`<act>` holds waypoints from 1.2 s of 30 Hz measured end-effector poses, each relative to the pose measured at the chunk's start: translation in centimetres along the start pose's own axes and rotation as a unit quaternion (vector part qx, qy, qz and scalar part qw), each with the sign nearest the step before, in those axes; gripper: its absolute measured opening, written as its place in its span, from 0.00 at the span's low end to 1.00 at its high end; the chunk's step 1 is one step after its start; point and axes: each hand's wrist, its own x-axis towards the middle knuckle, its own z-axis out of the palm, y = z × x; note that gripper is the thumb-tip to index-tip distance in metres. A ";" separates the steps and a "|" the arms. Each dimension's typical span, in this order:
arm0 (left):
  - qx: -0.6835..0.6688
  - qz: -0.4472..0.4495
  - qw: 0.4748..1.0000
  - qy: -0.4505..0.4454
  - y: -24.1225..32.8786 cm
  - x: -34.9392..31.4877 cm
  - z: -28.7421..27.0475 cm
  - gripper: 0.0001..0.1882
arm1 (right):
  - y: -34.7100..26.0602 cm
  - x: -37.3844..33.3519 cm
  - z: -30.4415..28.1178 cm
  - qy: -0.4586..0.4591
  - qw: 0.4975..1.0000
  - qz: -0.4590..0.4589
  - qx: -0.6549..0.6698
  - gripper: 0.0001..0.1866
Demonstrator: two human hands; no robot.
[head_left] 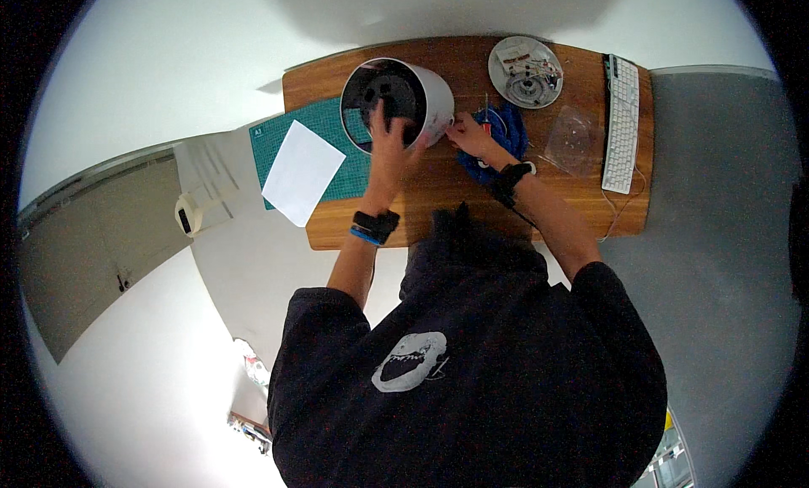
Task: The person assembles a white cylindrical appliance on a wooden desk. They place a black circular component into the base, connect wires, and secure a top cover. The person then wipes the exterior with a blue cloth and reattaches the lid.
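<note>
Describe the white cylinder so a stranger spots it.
Find the wooden table. Near its far edge, left of centre, the left hand is at the white cylinder's open mouth. Unlike the shallow white plate further right, it is deep and dark inside.

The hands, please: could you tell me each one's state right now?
Left hand: open, at the white cylinder.
Right hand: partly curled; any hold cannot be told.

White cylinder: black interior, round open end exposed toward the viewer; positioned at far side of tabletop, left of centre
</note>
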 end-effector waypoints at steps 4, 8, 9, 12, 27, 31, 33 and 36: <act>0.155 -0.009 0.984 -0.092 1.2 -1.0 0.1 0.22 | -0.2 -1.0 0.7 0.008 0.996 -0.082 -0.039 0.43; -0.045 -0.048 0.996 -0.053 -1.0 0.1 -3.1 0.22 | -3.9 -5.8 -1.6 -0.029 0.990 -0.124 -0.063 0.50; -0.143 -0.059 0.987 -0.034 -1.7 0.5 -3.9 0.23 | -3.6 -6.3 -2.3 -0.032 0.984 -0.124 -0.120 0.51; -0.355 -0.225 0.906 -0.048 -2.5 -0.1 -5.8 0.24 | -5.8 -9.9 -2.2 0.010 0.975 -0.190 -0.117 0.51; -0.420 -0.319 0.845 -0.084 -7.2 -2.8 -2.4 0.14 | -4.1 -11.7 -2.6 -0.006 0.988 -0.123 -0.092 0.32; -0.487 -0.314 0.815 -0.003 -7.2 -2.3 -1.2 0.13 | -5.7 -11.2 -3.0 -0.022 0.985 -0.101 -0.141 0.27; -0.498 -0.313 0.808 0.029 -7.6 -2.0 -1.1 0.13 | -9.1 -11.9 -2.9 0.012 0.942 -0.125 -0.310 0.25; -0.529 -0.306 0.790 0.043 -9.2 -0.7 -0.6 0.13 | -9.6 -10.9 -2.2 0.080 0.876 -0.206 -0.429 0.22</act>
